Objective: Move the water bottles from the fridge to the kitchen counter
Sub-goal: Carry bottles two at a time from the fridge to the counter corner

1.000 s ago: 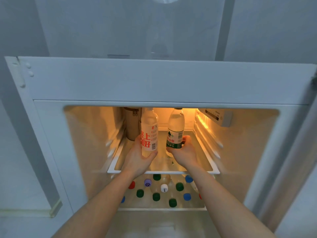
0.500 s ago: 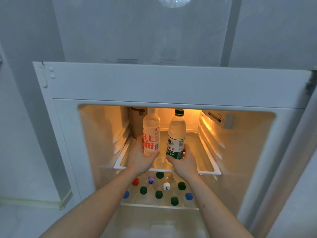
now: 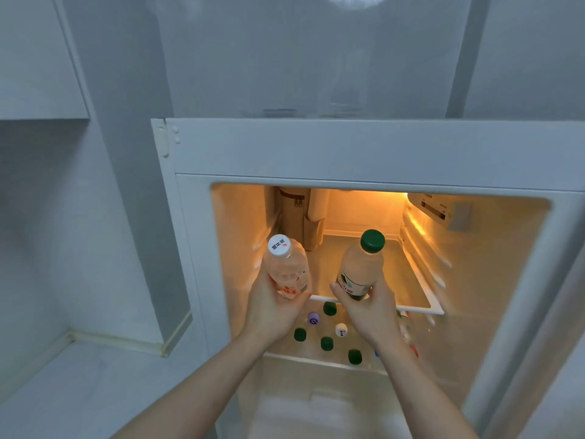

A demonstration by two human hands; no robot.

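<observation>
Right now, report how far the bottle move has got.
Done: nothing shows on the counter at left yet. In hand: the left hand grips the white-capped bottle and the right hand grips the green-capped bottle, both lifted off the upper shelf. Left: several capped bottles on the lower shelf.

Two clear water bottles tilt before the lit fridge (image 3: 348, 147): white-capped bottle (image 3: 286, 269) left, green-capped bottle (image 3: 362, 267) right.
</observation>
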